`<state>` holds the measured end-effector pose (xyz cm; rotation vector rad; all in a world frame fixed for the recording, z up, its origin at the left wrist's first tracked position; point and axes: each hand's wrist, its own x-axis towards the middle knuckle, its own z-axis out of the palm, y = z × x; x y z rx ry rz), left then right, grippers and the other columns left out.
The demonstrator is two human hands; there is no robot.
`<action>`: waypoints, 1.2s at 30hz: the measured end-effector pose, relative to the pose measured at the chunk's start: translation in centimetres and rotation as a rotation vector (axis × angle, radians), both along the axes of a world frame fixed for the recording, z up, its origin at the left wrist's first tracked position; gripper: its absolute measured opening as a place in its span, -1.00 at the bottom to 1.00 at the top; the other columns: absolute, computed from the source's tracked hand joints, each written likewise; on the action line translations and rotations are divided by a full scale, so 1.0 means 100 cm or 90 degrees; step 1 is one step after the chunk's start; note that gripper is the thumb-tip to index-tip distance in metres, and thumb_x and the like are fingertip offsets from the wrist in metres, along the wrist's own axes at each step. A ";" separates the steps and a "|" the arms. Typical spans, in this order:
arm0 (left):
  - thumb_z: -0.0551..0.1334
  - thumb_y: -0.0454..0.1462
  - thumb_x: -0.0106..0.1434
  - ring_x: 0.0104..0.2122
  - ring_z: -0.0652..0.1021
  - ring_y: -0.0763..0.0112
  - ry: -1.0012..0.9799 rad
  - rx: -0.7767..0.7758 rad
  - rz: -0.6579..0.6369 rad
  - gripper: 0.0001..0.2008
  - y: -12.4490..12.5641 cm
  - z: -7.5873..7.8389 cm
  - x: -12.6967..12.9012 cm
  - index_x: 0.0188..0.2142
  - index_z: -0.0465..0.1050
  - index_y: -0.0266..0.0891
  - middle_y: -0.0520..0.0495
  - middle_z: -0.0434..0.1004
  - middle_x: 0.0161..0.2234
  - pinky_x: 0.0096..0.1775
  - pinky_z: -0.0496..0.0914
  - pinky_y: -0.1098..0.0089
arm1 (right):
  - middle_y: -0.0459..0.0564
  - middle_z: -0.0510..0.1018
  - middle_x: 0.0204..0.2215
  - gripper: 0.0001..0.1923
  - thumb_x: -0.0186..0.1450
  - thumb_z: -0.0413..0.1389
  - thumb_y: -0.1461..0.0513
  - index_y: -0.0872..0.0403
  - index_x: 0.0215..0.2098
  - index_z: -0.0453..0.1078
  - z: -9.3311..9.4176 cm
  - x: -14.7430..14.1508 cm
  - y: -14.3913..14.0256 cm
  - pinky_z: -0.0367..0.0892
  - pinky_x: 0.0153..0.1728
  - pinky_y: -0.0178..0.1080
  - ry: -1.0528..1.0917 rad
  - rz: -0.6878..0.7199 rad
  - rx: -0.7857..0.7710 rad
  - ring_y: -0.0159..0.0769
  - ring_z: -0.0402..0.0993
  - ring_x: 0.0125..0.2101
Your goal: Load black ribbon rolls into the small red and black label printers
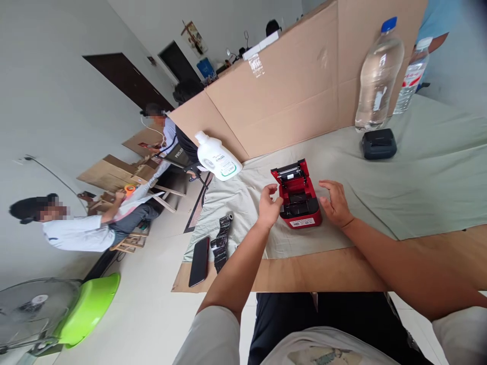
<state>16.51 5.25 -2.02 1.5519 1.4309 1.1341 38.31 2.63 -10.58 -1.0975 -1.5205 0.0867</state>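
A small red and black label printer [310, 220] stands on the cloth-covered table with its lid [291, 172] raised, showing the black compartment inside. My left hand [270, 205] is at the printer's left side, fingers curved and apart, the thumb close to its edge. On the opposite side my right hand [336, 203] hovers just off the casing with its fingers spread. Neither hand appears to hold anything. Left of the printer lies a black patterned roll of labels [221, 243], partly unrolled, with a dark phone [199, 261] beside it.
A white jug [218, 157] stands at the table's left edge. Against the cardboard partition [289, 91] stand a large water bottle [380, 76] and a smaller bottle [413, 78], near a black device [379, 144]. Two people sit at the left, by a fan [36, 304] and green basin [91, 309].
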 end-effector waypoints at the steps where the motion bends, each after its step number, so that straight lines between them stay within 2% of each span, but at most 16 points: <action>1: 0.24 -0.35 0.01 0.01 0.50 0.14 0.042 0.027 -0.039 -0.59 0.003 0.003 0.004 -0.09 0.47 -0.15 -0.13 0.55 -0.08 0.11 0.35 0.13 | 0.20 0.51 -0.03 -0.51 0.43 -0.18 -0.06 0.04 0.06 0.34 -0.001 0.001 0.002 0.30 0.08 0.15 0.002 -0.003 -0.012 0.00 0.40 0.03; 3: 0.26 -0.33 0.04 -0.07 0.55 0.15 0.122 0.032 -0.146 -0.67 0.013 0.007 0.015 -0.15 0.52 -0.12 -0.10 0.61 -0.16 0.11 0.36 0.12 | 0.17 0.53 -0.08 -0.53 0.44 -0.18 -0.06 0.02 0.01 0.37 -0.003 0.000 0.003 0.31 0.06 0.14 -0.001 -0.001 -0.033 -0.02 0.42 -0.01; 5: 0.29 -0.34 0.03 -0.05 0.57 0.08 0.224 -0.005 -0.225 -0.73 0.026 0.008 0.030 -0.23 0.56 -0.09 -0.09 0.63 -0.18 0.17 0.31 0.09 | 0.16 0.55 -0.10 -0.54 0.44 -0.18 -0.07 0.01 -0.02 0.38 -0.005 -0.001 0.003 0.32 0.05 0.14 -0.002 0.006 -0.040 -0.03 0.43 -0.03; 9: 0.35 -0.46 -0.14 0.08 0.49 -0.15 0.359 -0.079 -0.250 -0.78 0.050 0.003 0.054 -0.49 0.54 -0.11 -0.13 0.63 -0.31 0.28 0.08 -0.06 | 0.15 0.55 -0.12 -0.55 0.44 -0.16 -0.07 0.00 -0.03 0.40 -0.007 0.000 0.003 0.37 -0.01 0.10 0.014 0.013 -0.057 -0.04 0.43 -0.05; 13: 0.35 -0.53 -0.22 0.11 0.44 -0.20 0.381 -0.091 -0.246 -0.74 0.058 -0.002 0.063 -0.66 0.40 -0.16 -0.15 0.58 -0.42 0.27 0.04 -0.07 | 0.15 0.55 -0.10 -0.56 0.42 -0.13 -0.05 0.00 -0.01 0.40 -0.005 0.002 0.002 0.38 -0.01 0.11 0.014 0.032 -0.062 -0.02 0.43 -0.04; 16: 0.35 -0.55 -0.23 0.09 0.44 -0.16 0.382 -0.078 -0.225 -0.72 0.052 0.000 0.062 -0.59 0.43 -0.16 -0.13 0.59 -0.36 0.25 0.10 -0.04 | 0.18 0.53 -0.02 -0.56 0.40 -0.09 -0.04 0.02 0.05 0.38 -0.001 0.004 0.000 0.34 0.06 0.13 -0.014 0.062 -0.034 0.00 0.42 0.01; 19: 0.34 -0.54 -0.17 -0.02 0.50 -0.04 0.377 -0.059 -0.217 -0.66 0.043 0.003 0.059 -0.41 0.47 -0.15 -0.08 0.59 -0.29 0.19 0.20 0.02 | 0.21 0.50 0.06 -0.53 0.40 -0.07 -0.04 0.05 0.09 0.37 0.000 0.005 -0.001 0.29 0.11 0.15 -0.047 0.091 0.011 0.03 0.40 0.07; 22: 0.29 -0.52 -0.09 -0.12 0.53 0.12 0.300 -0.026 -0.269 -0.65 0.033 0.008 0.051 -0.28 0.45 -0.20 -0.07 0.57 -0.23 0.09 0.32 0.14 | 0.24 0.49 0.08 -0.51 0.41 -0.09 -0.05 0.08 0.10 0.36 -0.001 0.006 0.000 0.30 0.10 0.16 -0.061 0.118 0.046 0.06 0.40 0.09; 26: 0.36 -0.41 -0.02 -0.13 0.53 0.25 0.036 0.010 -0.331 -0.69 0.016 0.025 0.017 -0.22 0.46 -0.23 -0.07 0.55 -0.19 0.03 0.37 0.26 | 0.25 0.49 0.07 -0.51 0.42 -0.09 -0.04 0.07 0.11 0.37 -0.003 0.006 0.001 0.33 0.07 0.15 -0.059 0.129 0.040 0.07 0.40 0.09; 28: 0.42 -0.27 -0.02 -0.16 0.55 0.25 -0.063 -0.022 -0.305 -0.63 0.009 0.038 -0.016 -0.17 0.49 -0.21 -0.06 0.56 -0.20 -0.02 0.40 0.26 | 0.23 0.49 0.07 -0.51 0.42 -0.10 -0.04 0.05 0.11 0.37 -0.002 0.005 0.000 0.32 0.08 0.16 -0.058 0.129 0.029 0.06 0.40 0.09; 30: 0.45 -0.17 -0.05 -0.21 0.56 0.23 -0.088 -0.088 -0.265 -0.54 0.006 0.048 -0.057 -0.13 0.52 -0.20 -0.07 0.57 -0.20 -0.08 0.42 0.25 | 0.22 0.49 0.06 -0.51 0.42 -0.12 -0.04 0.04 0.10 0.39 -0.001 0.005 0.000 0.32 0.08 0.18 -0.063 0.128 0.025 0.06 0.41 0.08; 32: 0.46 -0.16 -0.10 -0.24 0.57 0.18 0.003 -0.175 -0.249 -0.50 0.007 0.052 -0.100 -0.12 0.57 -0.22 -0.10 0.59 -0.22 -0.10 0.43 0.22 | 0.22 0.48 0.06 -0.51 0.43 -0.14 -0.04 0.04 0.09 0.39 0.001 0.004 -0.001 0.33 0.07 0.20 -0.069 0.129 0.025 0.08 0.41 0.08; 34: 0.45 -0.22 -0.15 -0.22 0.57 0.14 0.225 -0.245 -0.222 -0.56 0.007 0.047 -0.138 -0.19 0.62 -0.21 -0.09 0.60 -0.27 -0.08 0.43 0.21 | 0.21 0.47 0.07 -0.51 0.43 -0.16 -0.05 0.01 0.10 0.39 0.002 0.004 -0.001 0.34 0.06 0.20 -0.072 0.129 0.012 0.08 0.40 0.09; 36: 0.42 -0.32 -0.19 -0.17 0.57 0.07 0.443 -0.280 -0.172 -0.67 0.005 0.035 -0.165 -0.33 0.63 -0.19 -0.09 0.61 -0.30 -0.01 0.40 0.20 | 0.18 0.45 0.08 -0.51 0.44 -0.18 -0.06 -0.05 0.12 0.37 0.003 0.003 -0.002 0.35 0.06 0.20 -0.072 0.129 -0.008 0.08 0.38 0.10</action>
